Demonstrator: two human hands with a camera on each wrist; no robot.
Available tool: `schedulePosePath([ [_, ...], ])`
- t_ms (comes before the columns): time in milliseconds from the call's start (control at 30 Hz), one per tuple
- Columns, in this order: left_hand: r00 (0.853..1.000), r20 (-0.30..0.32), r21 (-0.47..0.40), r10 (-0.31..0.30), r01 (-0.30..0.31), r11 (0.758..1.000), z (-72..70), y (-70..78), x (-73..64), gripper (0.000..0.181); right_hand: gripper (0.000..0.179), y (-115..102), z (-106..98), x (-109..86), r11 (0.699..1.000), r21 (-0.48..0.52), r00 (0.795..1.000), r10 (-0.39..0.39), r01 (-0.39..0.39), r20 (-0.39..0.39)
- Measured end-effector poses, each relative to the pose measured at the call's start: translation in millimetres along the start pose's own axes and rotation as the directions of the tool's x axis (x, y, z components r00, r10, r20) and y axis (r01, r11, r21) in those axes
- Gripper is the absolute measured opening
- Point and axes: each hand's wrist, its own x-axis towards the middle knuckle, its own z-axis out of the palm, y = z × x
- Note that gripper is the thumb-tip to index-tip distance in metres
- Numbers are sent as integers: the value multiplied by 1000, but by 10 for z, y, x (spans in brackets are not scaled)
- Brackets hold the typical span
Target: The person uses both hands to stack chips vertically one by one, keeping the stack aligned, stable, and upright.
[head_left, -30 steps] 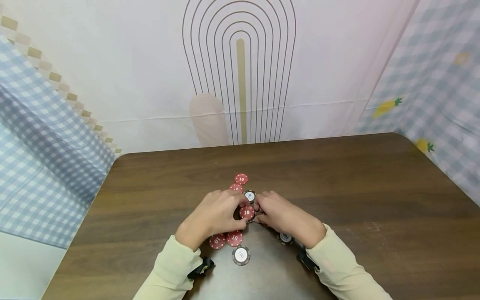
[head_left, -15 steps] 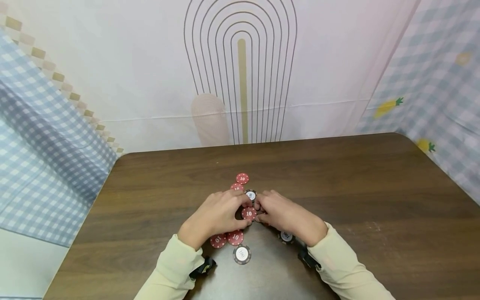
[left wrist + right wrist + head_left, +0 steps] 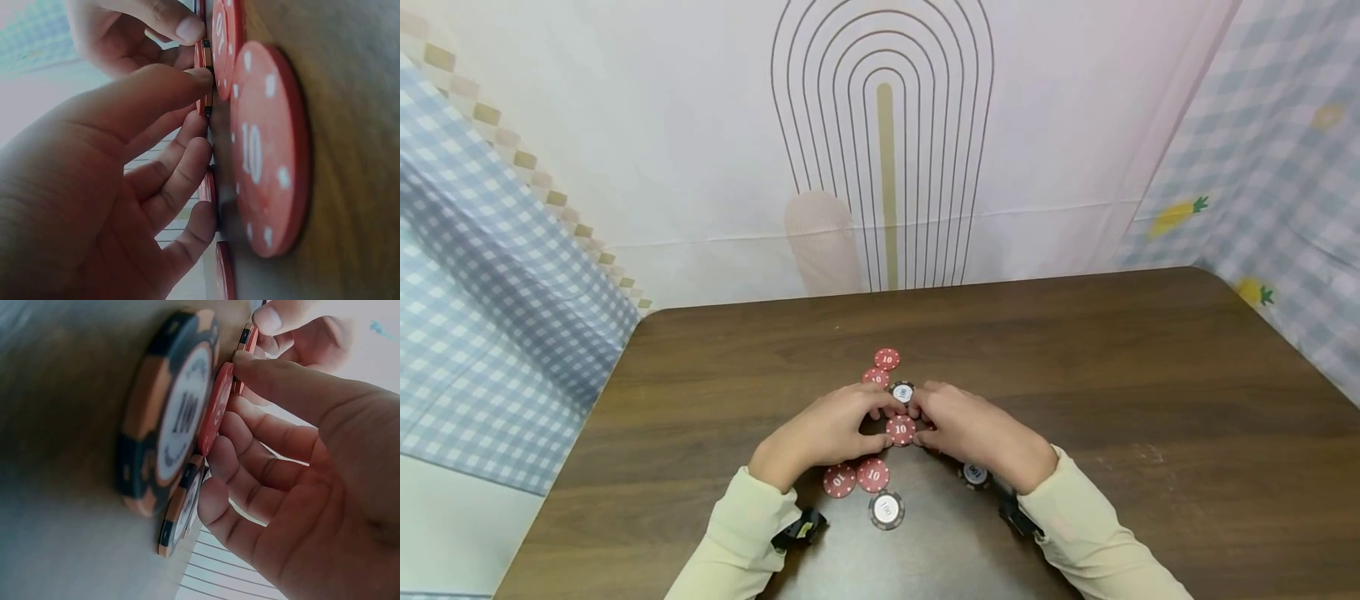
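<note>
Between both hands a red poker chip (image 3: 900,430) marked 10 lies on a black-and-tan poker chip (image 3: 209,55), the two making a low stack. My left hand (image 3: 831,425) curls at its left side, thumb at the near edge and fingertips at the far edge. From the right, my right hand (image 3: 966,425) closes on the same stack with thumb and curled fingers. In the right wrist view, the right thumb overlaps the stack's edge, close to the left thumb. Another black chip (image 3: 902,392) lies just beyond the fingertips.
Two red chips, a left one (image 3: 839,481) and a right one (image 3: 873,475), lie near the left wrist. A black 100 chip (image 3: 887,509) sits nearer; another black chip (image 3: 975,475) lies beside the right forearm. Further red chips (image 3: 887,359) lie beyond. A patterned cloth (image 3: 700,167) hangs behind the table.
The red chip has shifted slightly right and now covers the black chip edge that showed beneath it. My left thumb has drawn back a little to the left; the right hand stays nearly still.
</note>
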Motion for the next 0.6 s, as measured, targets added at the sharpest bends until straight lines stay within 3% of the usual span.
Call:
schedulePosePath([
  [233, 1000, -15, -4, 12, -12, 1000, 24, -26, -10, 37, 19, -9, 13, -8, 1000, -5, 1000, -29, 29, -2],
  [467, 997, -26, -72, 69, -71, 995, -40, -60, -5, 31, 20, -19, 24, -23, 998, -31, 999, -47, 47, -6],
  [600, 998, -59, -63, 39, -43, 997, -108, -72, -37, 30, 22, -17, 16, -22, 997, -36, 998, -70, 69, -11],
])
